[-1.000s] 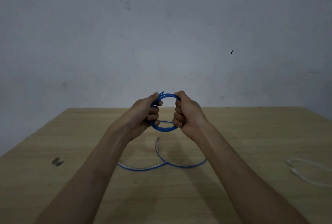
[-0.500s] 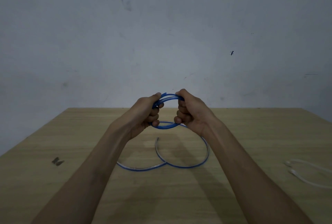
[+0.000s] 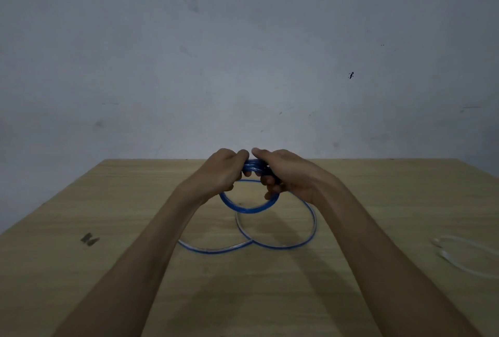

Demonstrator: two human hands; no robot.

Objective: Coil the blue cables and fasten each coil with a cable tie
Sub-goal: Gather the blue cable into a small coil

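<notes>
A small coil of blue cable (image 3: 249, 208) hangs above the wooden table (image 3: 378, 201), held at its top by both hands. My left hand (image 3: 224, 172) grips the coil's upper left, and my right hand (image 3: 283, 174) grips its upper right; the thumbs nearly touch. The coil's top is mostly hidden by my fingers. The cable's loose tail (image 3: 297, 244) runs from my right hand down onto the table, makes one wide loop and ends toward the left. Two white cable ties (image 3: 459, 258) lie at the table's right.
A small dark scrap (image 3: 90, 239) lies on the table at the left. A grey wall (image 3: 243, 53) rises behind the table's far edge.
Both hands have tipped forward and come together at the coil's top, so the coil now hangs lower and flatter. The tail's loop on the table shows more fully.
</notes>
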